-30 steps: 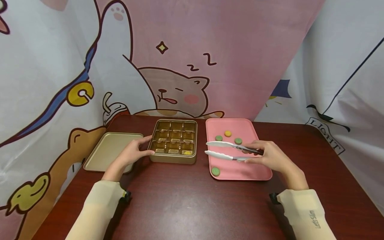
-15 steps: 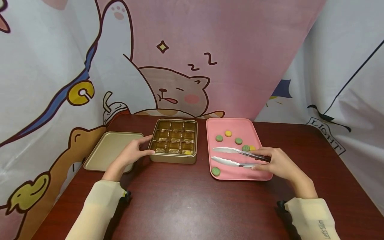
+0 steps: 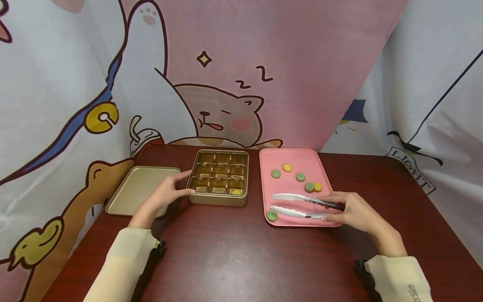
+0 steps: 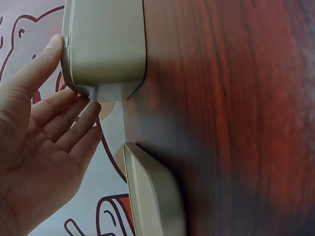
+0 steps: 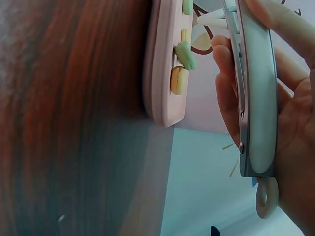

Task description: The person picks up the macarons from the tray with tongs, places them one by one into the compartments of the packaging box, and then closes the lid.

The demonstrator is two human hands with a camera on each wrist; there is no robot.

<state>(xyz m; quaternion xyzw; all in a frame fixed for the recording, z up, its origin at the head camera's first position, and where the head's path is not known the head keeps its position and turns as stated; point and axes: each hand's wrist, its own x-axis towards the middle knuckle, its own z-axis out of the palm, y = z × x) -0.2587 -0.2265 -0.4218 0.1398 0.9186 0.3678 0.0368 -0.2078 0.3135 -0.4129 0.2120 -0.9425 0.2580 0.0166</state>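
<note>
In the head view my left hand (image 3: 166, 193) rests against the left side of a gold tin box (image 3: 216, 200). Its thumb and fingertips touch the rim near the front corner. The box has a divided plastic insert, with a yellow macaron in the front right compartment. My right hand (image 3: 352, 209) holds metal tongs (image 3: 320, 202) with pale tips, spread apart over the pink tray (image 3: 328, 223). Nothing sits between the tips. Close to the lower tip lies a green macaron (image 3: 271, 216). In the right wrist view, the tongs (image 5: 261, 98) lie between thumb and fingers.
Farther back on the tray lie several green and yellow macarons (image 3: 287, 167); one green macaron (image 3: 309, 187) touches a yellow one (image 3: 318, 187). A gold lid (image 3: 141, 184) lies left of the box. Printed curtains (image 3: 302, 84) stand behind the dark wooden table (image 3: 234, 251).
My right hand has moved right and toward me with the tongs, uncovering a green and a yellow macaron on the tray. The left hand and the box have stayed in place.
</note>
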